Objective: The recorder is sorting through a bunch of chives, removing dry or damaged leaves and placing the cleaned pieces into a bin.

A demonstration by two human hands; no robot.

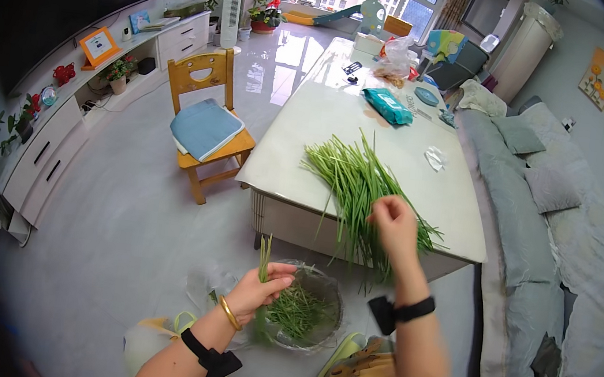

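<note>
My left hand [264, 289] grips a small bunch of green stalks [265, 256], pale ends up, and their blurred lower leaves hang beside the bin. Below and just right of it stands a round waste bin [342, 308] lined with clear plastic, with green scraps [300, 310] inside. A large heap of long green stalks, like garlic chives [355, 180], lies across the near end of the table, its dark leaf ends drooping over the edge. Against the right side of this heap is my right hand [395, 220], fingers curled in; whether a stalk is between them is not visible.
On the white table [283, 153] are a teal wipes pack [388, 106], crumpled tissue [435, 158], a blue dish [426, 96] and plastic bags [395, 60]. A wooden chair [212, 124] with a blue cushion stands left, a grey sofa [520, 211] right. My slippered foot [345, 358] is beside the bin.
</note>
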